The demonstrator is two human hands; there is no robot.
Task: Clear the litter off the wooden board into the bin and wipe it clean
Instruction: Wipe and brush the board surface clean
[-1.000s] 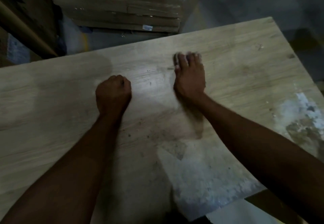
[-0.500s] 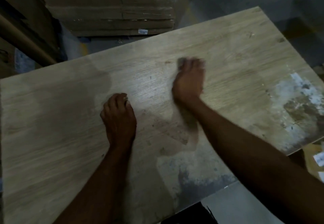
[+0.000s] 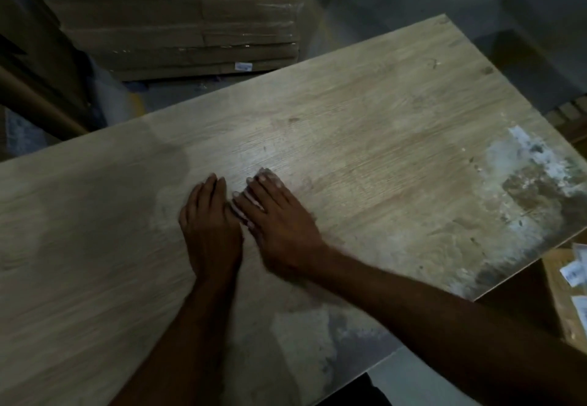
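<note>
2 hands (image 3: 244,224) now together, flat

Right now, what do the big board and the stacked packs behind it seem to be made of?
The wooden board: wood or a wood-look laminate, matt, with straight grain lines; whitish residue covers its right end. The stacked packs: probably brown cardboard under clear plastic wrap, judging by the glossy wrinkles.

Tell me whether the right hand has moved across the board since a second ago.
Yes. The right hand has slid left over the wooden board, away from its white-stained right end, and now meets the left hand.
</note>
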